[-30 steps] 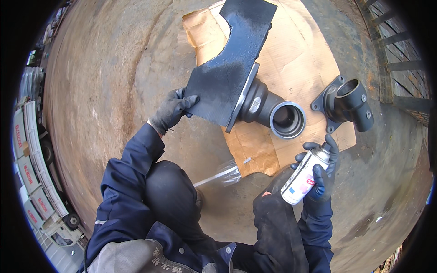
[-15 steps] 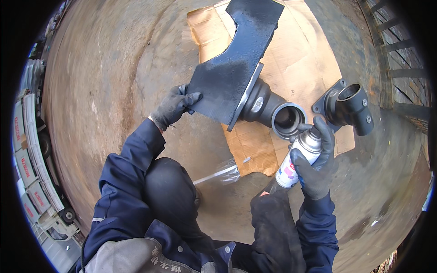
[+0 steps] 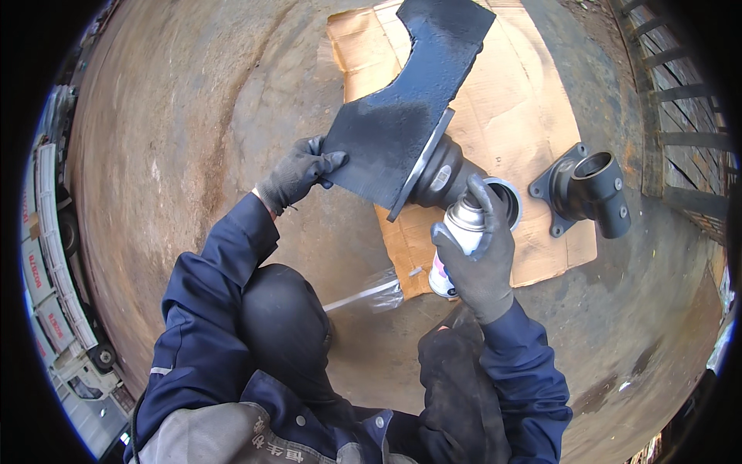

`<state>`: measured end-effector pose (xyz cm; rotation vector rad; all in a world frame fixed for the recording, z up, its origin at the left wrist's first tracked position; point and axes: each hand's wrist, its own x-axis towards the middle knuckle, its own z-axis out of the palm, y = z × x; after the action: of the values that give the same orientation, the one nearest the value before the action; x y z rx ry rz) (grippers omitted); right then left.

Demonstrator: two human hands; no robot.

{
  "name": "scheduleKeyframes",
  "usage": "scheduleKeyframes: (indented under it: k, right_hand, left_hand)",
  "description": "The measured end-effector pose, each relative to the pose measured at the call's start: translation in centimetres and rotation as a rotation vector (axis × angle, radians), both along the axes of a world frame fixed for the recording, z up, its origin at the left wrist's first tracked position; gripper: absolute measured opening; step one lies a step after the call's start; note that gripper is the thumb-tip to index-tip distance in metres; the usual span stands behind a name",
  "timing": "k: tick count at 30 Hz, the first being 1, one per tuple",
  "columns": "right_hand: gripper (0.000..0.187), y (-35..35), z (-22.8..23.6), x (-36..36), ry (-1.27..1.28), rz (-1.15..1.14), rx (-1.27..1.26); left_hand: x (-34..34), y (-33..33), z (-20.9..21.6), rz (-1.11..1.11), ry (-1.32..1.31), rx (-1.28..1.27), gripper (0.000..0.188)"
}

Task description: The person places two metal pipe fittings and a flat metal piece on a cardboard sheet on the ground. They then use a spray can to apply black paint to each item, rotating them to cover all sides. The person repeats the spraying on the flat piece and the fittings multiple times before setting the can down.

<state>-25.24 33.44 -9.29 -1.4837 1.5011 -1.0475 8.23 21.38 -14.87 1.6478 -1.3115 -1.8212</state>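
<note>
My gloved left hand [image 3: 303, 173] pinches the lower left corner of a flat black plate [image 3: 380, 130], which is tilted up above the cardboard. The plate has a curved cut-out on its left edge and lies against the flange of a black pipe fitting [image 3: 442, 172] with a small pale label. In my gloved right hand [image 3: 488, 263] is a white spray can [image 3: 464, 229], its index finger up at the top of the can. The can stands in front of the fitting's round open end and hides part of it. Its nozzle is hidden behind my fingers.
A second black pipe fitting [image 3: 593, 189] with a bolt-holed flange stands at the right of the cardboard sheet [image 3: 537, 116]. A clear plastic bag [image 3: 386, 292] lies by my knee. Slatted metal racking [image 3: 684, 139] is at the far right; a white truck [image 3: 58, 294] is at the left.
My right hand has carried the spray can left, closer to the pipe fitting, and the can is now more upright. My left hand stays on the plate's corner.
</note>
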Motion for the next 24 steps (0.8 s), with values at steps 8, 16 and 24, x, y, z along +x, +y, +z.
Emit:
scheduleKeyframes:
  k: [8, 16, 24]
  right_hand:
    - [0.081, 0.3, -1.3, 0.3, -0.019, -0.021, 0.015]
    - [0.08, 0.5, -1.9, 1.4, -0.028, -0.02, 0.016]
    - [0.079, 0.5, -1.2, 1.2, 0.102, 0.023, -0.049]
  left_hand:
    - [-0.4, 0.1, 0.2, 0.021, 0.024, 0.01, 0.029]
    - [0.2, -0.1, 0.0, -0.018, 0.034, 0.031, 0.033]
    - [0.1, -0.2, 0.2, -0.033, 0.026, 0.018, 0.035]
